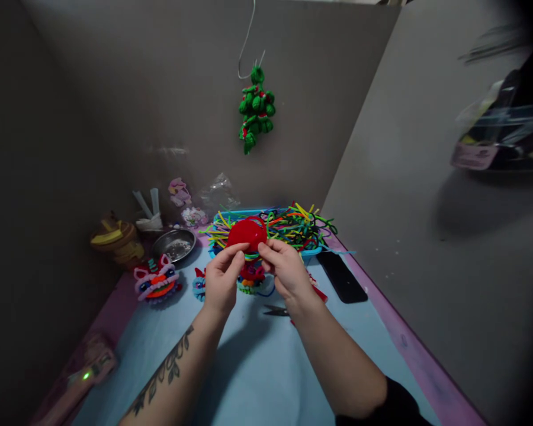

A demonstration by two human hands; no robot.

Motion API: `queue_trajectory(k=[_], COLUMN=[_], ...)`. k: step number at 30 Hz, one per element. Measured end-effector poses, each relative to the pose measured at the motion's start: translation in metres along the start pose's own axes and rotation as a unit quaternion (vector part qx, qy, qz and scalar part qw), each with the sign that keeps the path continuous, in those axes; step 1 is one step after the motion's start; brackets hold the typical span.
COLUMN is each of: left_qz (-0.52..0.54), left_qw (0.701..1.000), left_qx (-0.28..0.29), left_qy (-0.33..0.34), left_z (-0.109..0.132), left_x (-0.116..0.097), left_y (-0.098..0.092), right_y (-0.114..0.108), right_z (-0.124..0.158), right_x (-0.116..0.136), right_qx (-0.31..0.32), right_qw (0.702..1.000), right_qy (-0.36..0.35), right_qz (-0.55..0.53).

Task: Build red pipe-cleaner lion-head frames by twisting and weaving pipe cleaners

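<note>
Grip: left hand [222,279] and right hand [286,269] each pinch the lower edge of a red fuzzy disc [247,232], fingertips closed on it.
Disc: raised above the fingertips over mid-bench [249,367], probably to keep its face in view.
Beneath: scissors [275,310] lie flat by the right wrist.
Far edge: tray of pipe cleaners [293,228], just behind the disc, within easy reach.
Wall: green ornament [255,109] hangs from a hook.
</note>
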State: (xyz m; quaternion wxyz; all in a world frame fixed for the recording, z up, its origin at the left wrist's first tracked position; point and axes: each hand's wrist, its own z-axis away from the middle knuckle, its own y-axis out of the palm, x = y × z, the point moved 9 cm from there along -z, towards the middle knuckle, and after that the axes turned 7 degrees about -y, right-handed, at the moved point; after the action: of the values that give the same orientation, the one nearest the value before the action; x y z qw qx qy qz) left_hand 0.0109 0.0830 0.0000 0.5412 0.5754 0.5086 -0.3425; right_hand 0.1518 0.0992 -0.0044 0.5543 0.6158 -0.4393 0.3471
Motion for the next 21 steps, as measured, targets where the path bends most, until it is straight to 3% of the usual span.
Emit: queue_trajectory(k=[14, 21], left_qz=[0.032, 0.007], left_qw=[0.998, 0.998], left_qx=[-0.025, -0.041], left_qy=[-0.046, -0.044], left_z=[-0.004, -0.003], left_x=[0.011, 0.002], left_y=[0.000, -0.002], right_y=[0.005, 0.007], right_z=[0.002, 0.003], right_x=[-0.001, -0.007], right_qx=[-0.007, -0.012], right_qw=[0.993, 0.998], right_qy=[-0.053, -0.042], right_qz=[0.103, 0.054])
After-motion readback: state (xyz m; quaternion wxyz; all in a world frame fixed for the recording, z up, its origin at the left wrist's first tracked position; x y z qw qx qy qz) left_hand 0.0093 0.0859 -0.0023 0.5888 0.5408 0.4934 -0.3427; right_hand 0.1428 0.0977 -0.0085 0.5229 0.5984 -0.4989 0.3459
